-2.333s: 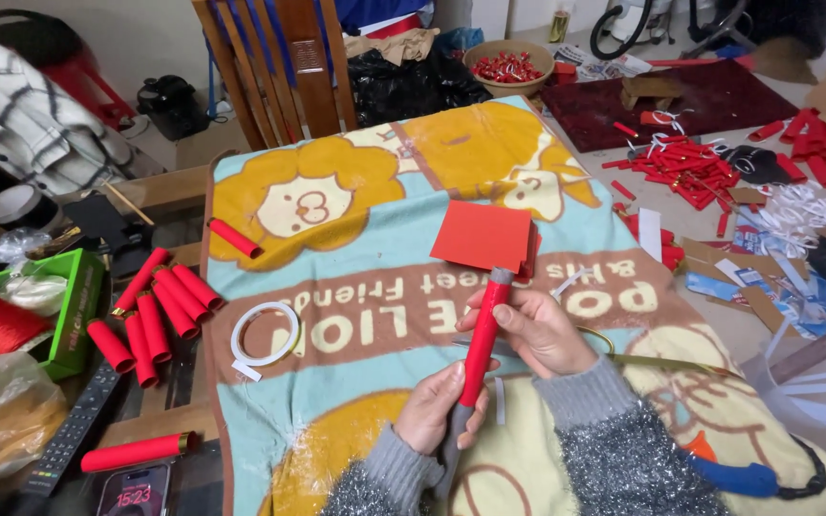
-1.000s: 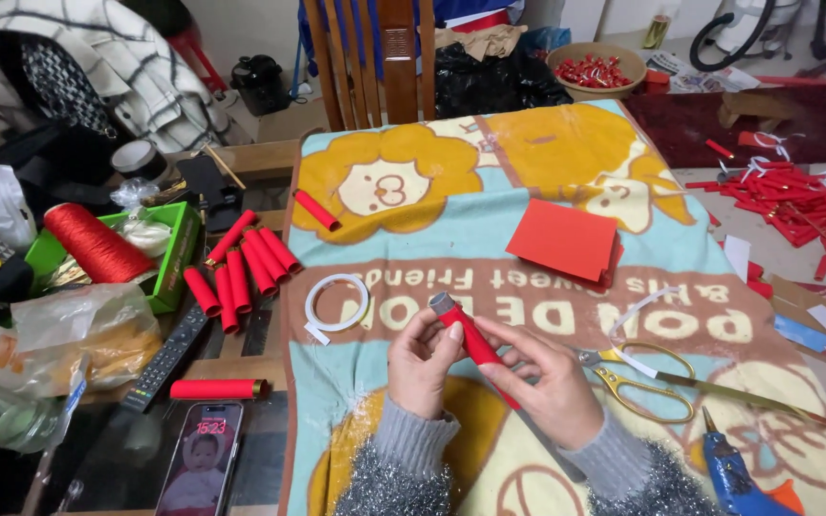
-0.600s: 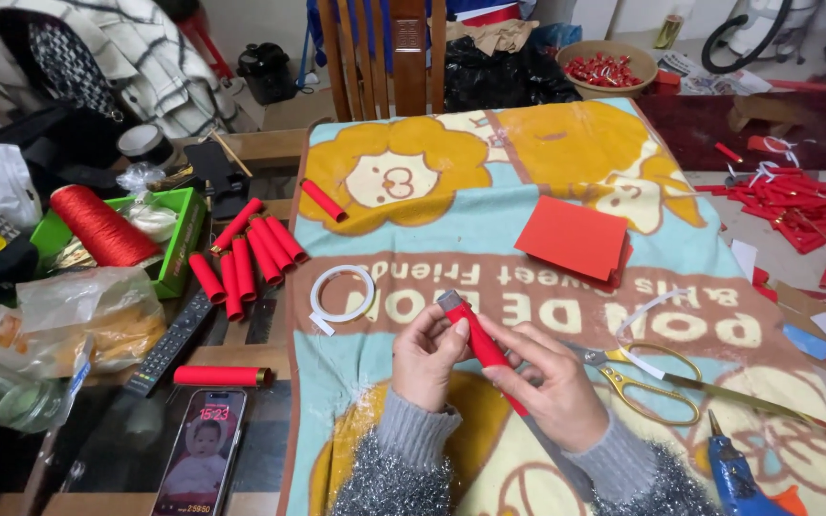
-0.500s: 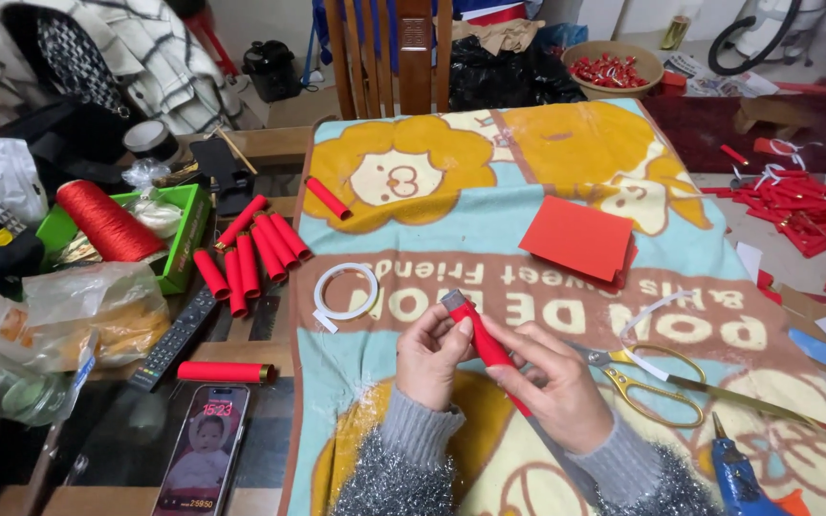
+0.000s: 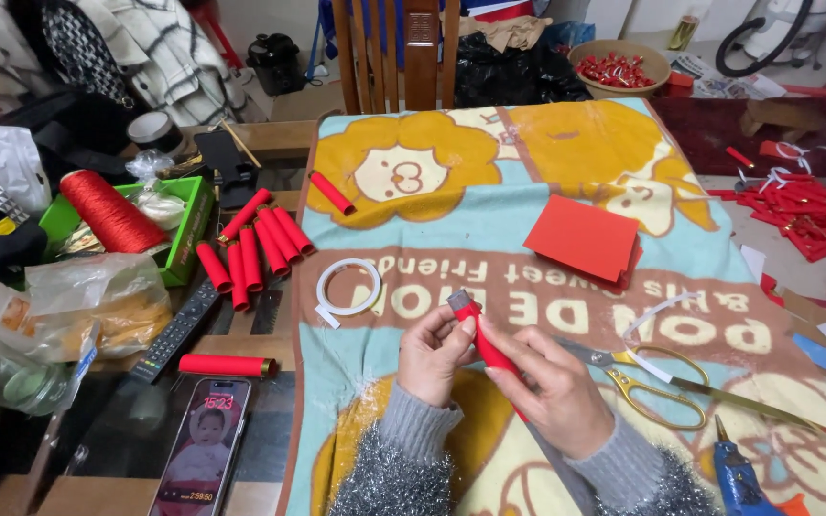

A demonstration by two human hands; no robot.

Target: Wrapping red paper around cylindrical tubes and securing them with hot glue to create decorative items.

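On the cartoon blanket [image 5: 566, 162], red paper tube [image 5: 486, 342] between both hands [image 5: 499, 368].

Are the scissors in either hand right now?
No, the gold scissors lie on the blanket; both hands hold the red tube.

I see the tape ring [image 5: 348, 287] left of my hands, scissors [image 5: 657, 377] right, paper sheets [image 5: 585, 239] behind, phone [image 5: 203, 444] far left

The right hand [image 5: 552, 397] hides the red paper tube's [image 5: 486, 344] lower end — the blue glue gun [image 5: 740, 475] runs off frame.
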